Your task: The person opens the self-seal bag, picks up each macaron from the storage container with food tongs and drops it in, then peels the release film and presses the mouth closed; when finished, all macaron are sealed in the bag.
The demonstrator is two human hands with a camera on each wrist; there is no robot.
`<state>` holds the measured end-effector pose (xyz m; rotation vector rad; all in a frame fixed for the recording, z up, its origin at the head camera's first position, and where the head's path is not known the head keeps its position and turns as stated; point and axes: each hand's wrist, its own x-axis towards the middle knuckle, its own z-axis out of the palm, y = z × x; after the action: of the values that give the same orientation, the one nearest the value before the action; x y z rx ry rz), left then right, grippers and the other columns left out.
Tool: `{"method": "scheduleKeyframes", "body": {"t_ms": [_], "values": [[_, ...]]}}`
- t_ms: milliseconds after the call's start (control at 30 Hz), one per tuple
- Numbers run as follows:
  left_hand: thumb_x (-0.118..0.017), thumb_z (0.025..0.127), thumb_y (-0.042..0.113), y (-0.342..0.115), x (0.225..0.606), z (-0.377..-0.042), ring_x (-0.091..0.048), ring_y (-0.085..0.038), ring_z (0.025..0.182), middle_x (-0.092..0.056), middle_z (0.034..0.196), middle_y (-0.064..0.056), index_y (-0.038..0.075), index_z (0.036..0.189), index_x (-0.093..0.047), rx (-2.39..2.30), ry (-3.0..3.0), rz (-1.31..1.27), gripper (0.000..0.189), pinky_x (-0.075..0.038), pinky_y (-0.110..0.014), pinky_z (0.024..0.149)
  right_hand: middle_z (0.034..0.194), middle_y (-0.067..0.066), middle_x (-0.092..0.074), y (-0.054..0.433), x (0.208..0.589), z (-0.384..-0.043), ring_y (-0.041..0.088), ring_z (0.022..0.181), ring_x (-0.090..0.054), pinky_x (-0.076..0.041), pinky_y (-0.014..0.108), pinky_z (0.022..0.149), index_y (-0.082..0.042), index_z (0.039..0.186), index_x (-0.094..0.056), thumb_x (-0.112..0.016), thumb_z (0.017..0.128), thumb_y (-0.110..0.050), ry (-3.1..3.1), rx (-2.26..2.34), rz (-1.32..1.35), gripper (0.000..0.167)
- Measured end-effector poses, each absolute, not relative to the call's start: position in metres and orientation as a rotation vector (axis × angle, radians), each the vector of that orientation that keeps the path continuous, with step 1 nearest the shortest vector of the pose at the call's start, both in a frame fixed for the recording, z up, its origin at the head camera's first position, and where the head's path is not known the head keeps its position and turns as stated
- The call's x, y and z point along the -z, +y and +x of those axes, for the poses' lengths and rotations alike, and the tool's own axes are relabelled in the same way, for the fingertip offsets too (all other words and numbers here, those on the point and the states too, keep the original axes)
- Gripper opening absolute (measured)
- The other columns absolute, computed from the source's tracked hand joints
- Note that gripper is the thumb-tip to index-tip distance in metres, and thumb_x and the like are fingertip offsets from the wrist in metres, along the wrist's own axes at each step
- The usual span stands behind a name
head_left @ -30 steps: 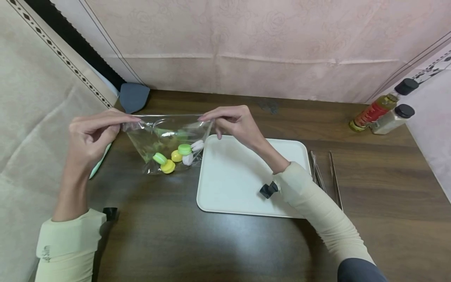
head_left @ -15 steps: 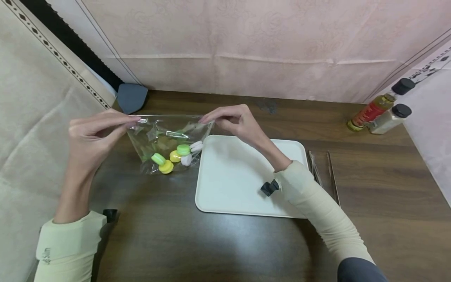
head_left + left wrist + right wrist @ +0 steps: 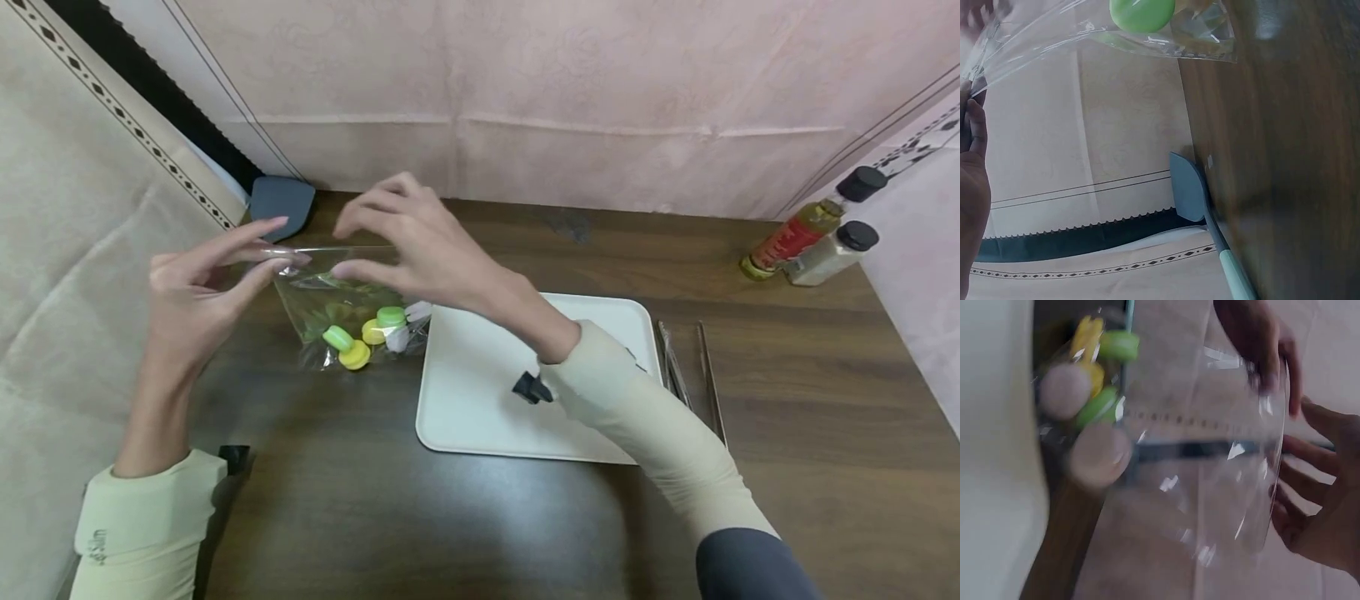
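A clear plastic bag (image 3: pixel 315 304) hangs over the table left of the white tray. My left hand (image 3: pixel 197 287) pinches its top left corner between thumb and fingers, with the index finger lifted off. Low in the bag lie several macarons: yellow (image 3: pixel 355 355), green (image 3: pixel 391 317) and pale white (image 3: pixel 397 339). My right hand (image 3: pixel 427 242) is above the bag's top edge, fingers spread and bent, holding nothing. In the right wrist view its fingers (image 3: pixel 1310 484) are right at the bag's edge. One green macaron (image 3: pixel 1141 14) shows large in the left wrist view.
The white tray (image 3: pixel 487 400) lies under my right forearm. Metal utensils (image 3: pixel 712 383) lie along its right side. An oil bottle (image 3: pixel 791 242) and a black-capped jar (image 3: pixel 832 252) stand at the back right. A grey-blue spatula (image 3: pixel 1188 187) with a mint handle rests at the left edge.
My right hand has let go of the bag's top right corner and moved left, its fingers spreading. My left index finger has lifted while the hand keeps its pinch on the bag.
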<state>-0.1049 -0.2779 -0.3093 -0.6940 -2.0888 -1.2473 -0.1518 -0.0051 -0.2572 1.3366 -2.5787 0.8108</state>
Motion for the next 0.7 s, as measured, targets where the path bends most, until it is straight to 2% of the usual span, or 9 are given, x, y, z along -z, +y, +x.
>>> {"method": "scheduleKeyframes", "body": {"t_ms": [67, 167, 233, 300, 333, 433, 533, 600, 700], "values": [[-0.083, 0.094, -0.006, -0.277, 0.308, -0.104, -0.052, 0.012, 0.060, -0.080, 0.108, 0.020, -0.007, 0.123, -0.080, 1.228, -2.098, -0.692, 0.029, -0.022, -0.013, 0.052, 0.146, 0.001, -0.071, -0.020, 0.250, -0.148, 0.023, 0.140, -0.049, -0.037, 0.035, 0.116, -0.016, 0.126, -0.081, -0.078, 0.103, -0.048, -2.622, -0.686, 1.345, 0.039], [-0.084, 0.096, 0.000, -0.275, 0.305, -0.102, -0.048, 0.012, 0.060, -0.078, 0.110, 0.027, -0.005, 0.124, -0.080, 1.189, -2.127, -0.686, 0.029, -0.025, -0.012, 0.054, 0.145, -0.001, -0.070, -0.034, 0.245, -0.143, 0.023, 0.143, -0.049, -0.037, 0.036, 0.115, -0.018, 0.115, -0.083, -0.078, 0.103, -0.045, -2.668, -0.593, 1.328, 0.030], [-0.083, 0.097, 0.000, -0.274, 0.304, -0.101, -0.064, 0.011, 0.072, -0.077, 0.111, 0.030, -0.005, 0.125, -0.079, 1.185, -2.141, -0.685, 0.029, -0.029, -0.011, 0.057, 0.144, -0.002, -0.071, -0.040, 0.244, -0.142, 0.023, 0.144, -0.049, -0.038, 0.036, 0.115, -0.019, 0.109, -0.082, -0.078, 0.104, -0.043, -2.685, -0.540, 1.316, 0.025], [-0.083, 0.098, 0.002, -0.274, 0.303, -0.100, -0.070, 0.011, 0.085, -0.076, 0.110, 0.031, -0.007, 0.126, -0.078, 1.189, -2.143, -0.688, 0.030, -0.032, -0.010, 0.059, 0.144, -0.003, -0.071, -0.045, 0.244, -0.141, 0.023, 0.145, -0.050, -0.039, 0.036, 0.114, -0.019, 0.105, -0.082, -0.076, 0.106, -0.039, -2.683, -0.485, 1.318, 0.021], [-0.083, 0.098, 0.002, -0.274, 0.303, -0.099, -0.070, 0.011, 0.084, -0.076, 0.110, 0.031, -0.007, 0.125, -0.077, 1.192, -2.138, -0.690, 0.030, -0.031, -0.010, 0.059, 0.145, -0.003, -0.071, -0.047, 0.244, -0.141, 0.023, 0.145, -0.050, -0.039, 0.035, 0.114, -0.019, 0.105, -0.082, -0.075, 0.107, -0.038, -2.681, -0.461, 1.323, 0.020], [-0.083, 0.100, 0.009, -0.274, 0.303, -0.099, -0.070, 0.011, 0.083, -0.078, 0.109, 0.027, -0.010, 0.122, -0.077, 1.211, -2.119, -0.707, 0.030, -0.035, -0.008, 0.062, 0.146, -0.002, -0.070, -0.051, 0.245, -0.140, 0.023, 0.145, -0.050, -0.039, 0.035, 0.111, -0.019, 0.103, -0.082, -0.072, 0.109, -0.034, -2.645, -0.402, 1.347, 0.019], [-0.083, 0.099, 0.005, -0.275, 0.304, -0.099, -0.074, 0.007, 0.086, -0.080, 0.107, 0.021, -0.013, 0.115, -0.078, 1.270, -2.100, -0.727, 0.025, -0.048, -0.005, 0.074, 0.148, -0.002, -0.068, -0.053, 0.247, -0.139, 0.023, 0.146, -0.049, -0.038, 0.036, 0.112, -0.018, 0.102, -0.081, -0.069, 0.111, -0.032, -2.603, -0.363, 1.376, 0.020], [-0.084, 0.098, 0.003, -0.277, 0.305, -0.100, -0.075, 0.005, 0.087, -0.082, 0.105, 0.016, -0.013, 0.109, -0.079, 1.307, -2.110, -0.739, 0.020, -0.052, -0.007, 0.078, 0.149, -0.002, -0.067, -0.054, 0.247, -0.138, 0.023, 0.147, -0.049, -0.038, 0.038, 0.114, -0.017, 0.104, -0.081, -0.067, 0.112, -0.031, -2.580, -0.336, 1.392, 0.021], [-0.082, 0.098, 0.001, -0.279, 0.309, -0.102, -0.070, 0.002, 0.080, -0.082, 0.102, 0.012, -0.012, 0.103, -0.081, 1.360, -2.125, -0.777, 0.014, -0.050, -0.008, 0.074, 0.148, -0.001, -0.066, -0.055, 0.247, -0.137, 0.023, 0.147, -0.048, -0.037, 0.039, 0.116, -0.016, 0.112, -0.082, -0.065, 0.113, -0.030, -2.565, -0.310, 1.412, 0.021]]}}
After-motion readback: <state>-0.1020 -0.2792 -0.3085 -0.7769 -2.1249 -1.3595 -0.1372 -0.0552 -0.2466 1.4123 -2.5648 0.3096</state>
